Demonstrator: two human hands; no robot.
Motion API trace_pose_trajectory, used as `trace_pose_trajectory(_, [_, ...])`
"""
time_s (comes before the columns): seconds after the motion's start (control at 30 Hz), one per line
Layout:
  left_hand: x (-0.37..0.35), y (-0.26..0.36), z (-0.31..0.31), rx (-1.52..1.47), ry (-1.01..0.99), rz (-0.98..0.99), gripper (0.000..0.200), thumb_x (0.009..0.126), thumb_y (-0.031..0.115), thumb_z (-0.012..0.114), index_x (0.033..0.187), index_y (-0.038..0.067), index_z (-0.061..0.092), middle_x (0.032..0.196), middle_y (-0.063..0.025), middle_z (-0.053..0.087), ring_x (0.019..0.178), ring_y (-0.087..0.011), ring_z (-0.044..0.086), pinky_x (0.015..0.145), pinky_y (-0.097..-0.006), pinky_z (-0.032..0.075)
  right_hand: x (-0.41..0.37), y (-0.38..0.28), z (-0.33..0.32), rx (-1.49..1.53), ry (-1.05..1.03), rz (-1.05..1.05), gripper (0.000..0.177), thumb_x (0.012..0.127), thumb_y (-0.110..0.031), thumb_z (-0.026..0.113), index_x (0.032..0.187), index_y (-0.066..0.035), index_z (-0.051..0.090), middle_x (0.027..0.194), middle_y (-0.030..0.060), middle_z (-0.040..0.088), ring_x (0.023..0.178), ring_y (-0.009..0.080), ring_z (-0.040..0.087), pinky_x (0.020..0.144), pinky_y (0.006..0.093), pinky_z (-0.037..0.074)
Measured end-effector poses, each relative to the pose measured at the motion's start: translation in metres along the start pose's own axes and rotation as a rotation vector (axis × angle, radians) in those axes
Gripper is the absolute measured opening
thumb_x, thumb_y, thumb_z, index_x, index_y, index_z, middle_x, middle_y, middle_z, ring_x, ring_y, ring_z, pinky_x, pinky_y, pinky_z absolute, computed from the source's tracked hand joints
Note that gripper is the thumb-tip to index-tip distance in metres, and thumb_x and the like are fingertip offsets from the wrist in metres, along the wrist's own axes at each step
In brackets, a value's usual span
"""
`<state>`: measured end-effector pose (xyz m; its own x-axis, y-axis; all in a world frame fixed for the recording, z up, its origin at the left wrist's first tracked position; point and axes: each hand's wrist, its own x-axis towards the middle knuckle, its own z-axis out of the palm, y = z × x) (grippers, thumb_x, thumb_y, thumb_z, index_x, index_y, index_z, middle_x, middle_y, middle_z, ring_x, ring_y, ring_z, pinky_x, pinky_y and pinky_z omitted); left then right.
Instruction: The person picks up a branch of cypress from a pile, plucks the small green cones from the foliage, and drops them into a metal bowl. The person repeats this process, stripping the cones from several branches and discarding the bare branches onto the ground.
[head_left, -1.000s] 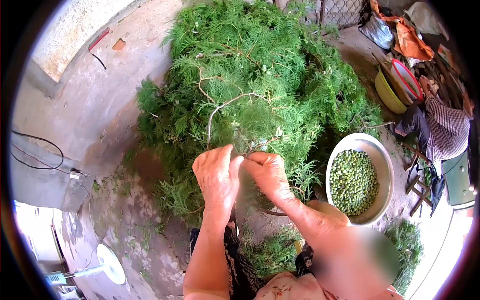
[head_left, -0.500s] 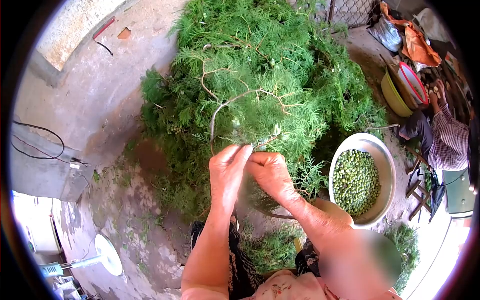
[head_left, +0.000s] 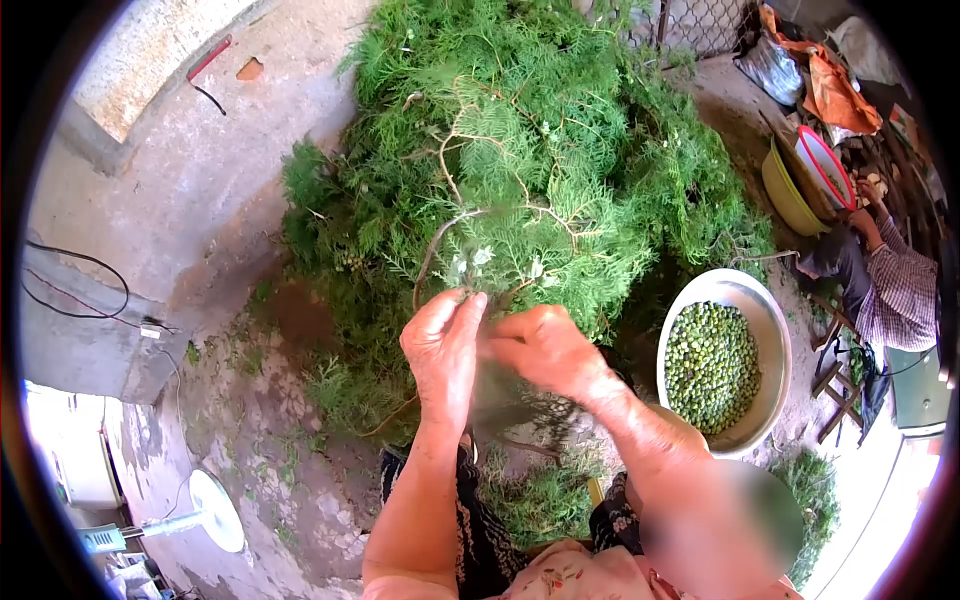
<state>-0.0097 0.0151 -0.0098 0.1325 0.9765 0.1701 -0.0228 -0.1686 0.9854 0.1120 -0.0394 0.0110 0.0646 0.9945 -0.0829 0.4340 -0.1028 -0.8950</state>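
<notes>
My left hand (head_left: 440,350) is closed, thumb and fingers pinching a leafy evergreen branch (head_left: 430,250) whose curved brown stem rises above the hand. Pale green seed cones (head_left: 482,256) show on the sprays just beyond the fingertips. Close beside it on the right, my right hand (head_left: 548,348) has curled fingers; motion smears the tips, and what they grip is not clear. To the right of that hand stands a metal basin (head_left: 775,365) holding many small green cones (head_left: 712,365).
A large heap of cut evergreen branches (head_left: 400,170) lies ahead. Loose sprigs (head_left: 545,495) lie between my legs. At right, another person (head_left: 895,290) sits near a yellow-green basin (head_left: 790,190) and a red-rimmed basin (head_left: 828,165). A white fan (head_left: 215,510) stands at lower left.
The branch has shifted and turned above my hands, and its pale cones show more clearly. My left hand has moved slightly left; my right hand has come away from it a little.
</notes>
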Motion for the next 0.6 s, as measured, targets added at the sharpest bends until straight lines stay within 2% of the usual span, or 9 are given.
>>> trace_pose_trajectory(0.03, [0.0,0.001,0.0,0.053,0.005,0.045,0.01,0.078,0.002,0.066,0.076,-0.006,0.059,0.064,0.001,0.053,0.058,-0.0042,0.041,0.05,-0.0217,0.034,0.0,0.001,-0.009,0.033,-0.025,-0.029,0.017,0.081,-0.018,0.064,0.078,-0.001,0.066,0.064,0.0108,0.063,0.053,0.0169,0.056,0.057,0.0311,0.047])
trace_pose_trajectory(0.07, [0.0,0.001,-0.001,0.106,0.01,0.09,0.011,0.077,0.002,0.066,0.076,-0.006,0.059,0.064,-0.0009,0.054,0.057,-0.0051,0.042,0.05,-0.0225,0.035,-0.002,-0.006,-0.018,0.1,0.007,0.065,0.015,0.083,-0.018,0.063,0.081,-0.003,0.067,0.066,0.0069,0.063,0.052,0.0138,0.054,0.056,0.0302,0.047])
trace_pose_trajectory(0.13, [0.001,-0.001,-0.002,0.179,-0.024,0.158,0.013,0.075,0.001,0.067,0.074,-0.006,0.057,0.061,-0.005,0.053,0.054,-0.008,0.043,0.049,-0.0249,0.035,0.0,-0.004,-0.023,0.402,0.265,0.085,0.011,0.08,-0.014,0.067,0.085,-0.004,0.067,0.062,0.0021,0.059,0.049,0.0057,0.049,0.044,0.0204,0.04])
trace_pose_trajectory(0.17, [0.001,-0.002,-0.002,0.214,-0.042,0.191,0.014,0.074,0.001,0.068,0.073,-0.006,0.056,0.06,-0.007,0.052,0.053,-0.0094,0.043,0.048,-0.0262,0.035,0.002,-0.002,-0.026,0.447,0.321,0.116,0.019,0.081,-0.017,0.067,0.094,-0.003,0.065,0.065,-0.0002,0.058,0.047,0.0028,0.046,0.04,0.0168,0.036])
trace_pose_trajectory(0.27, [-0.001,0.001,-0.001,0.273,-0.093,0.258,0.017,0.071,0.0,0.069,0.069,-0.005,0.053,0.058,-0.0101,0.05,0.049,-0.0157,0.045,0.048,-0.0294,0.035,0.003,-0.001,-0.022,0.485,0.387,0.04,0.028,0.08,-0.018,0.068,0.102,-0.003,0.062,0.069,-0.0005,0.058,0.047,0.0033,0.047,0.039,0.0169,0.036])
trace_pose_trajectory(0.3, [-0.001,0.002,-0.001,0.311,-0.117,0.287,0.015,0.073,0.0,0.068,0.071,-0.005,0.054,0.06,-0.008,0.051,0.052,-0.0137,0.044,0.049,-0.0277,0.035,0.003,-0.001,-0.021,0.482,0.351,0.057,0.034,0.08,-0.017,0.068,0.109,-0.003,0.058,0.072,-0.0009,0.058,0.047,0.0034,0.047,0.04,0.0167,0.036])
trace_pose_trajectory(0.37, [-0.003,0.004,-0.001,0.384,-0.159,0.346,0.014,0.075,0.0,0.068,0.076,-0.006,0.056,0.064,-0.0038,0.051,0.057,-0.0097,0.043,0.052,-0.0241,0.036,0.004,0.001,-0.018,0.495,0.327,0.049,0.029,0.081,-0.017,0.067,0.104,-0.002,0.061,0.071,0.0,0.06,0.048,0.0039,0.047,0.043,0.0177,0.039])
trace_pose_trajectory(0.57, [-0.005,0.008,0.002,0.39,-0.162,0.39,0.013,0.073,-0.002,0.068,0.075,-0.006,0.055,0.064,-0.0059,0.052,0.057,-0.0129,0.045,0.051,-0.0258,0.036,0.003,-0.003,-0.019,0.495,0.383,0.07,0.02,0.083,-0.009,0.062,0.101,0.001,0.063,0.07,0.0026,0.062,0.051,0.0058,0.051,0.047,0.0202,0.044])
trace_pose_trajectory(0.6, [-0.005,0.009,0.003,0.391,-0.156,0.379,0.014,0.07,-0.001,0.069,0.073,-0.004,0.056,0.064,-0.0072,0.054,0.057,-0.0167,0.047,0.053,-0.0285,0.037,0.002,-0.003,-0.018,0.488,0.401,0.07,0.02,0.084,-0.008,0.061,0.101,0.001,0.062,0.07,0.0027,0.062,0.051,0.0058,0.051,0.047,0.0203,0.044])
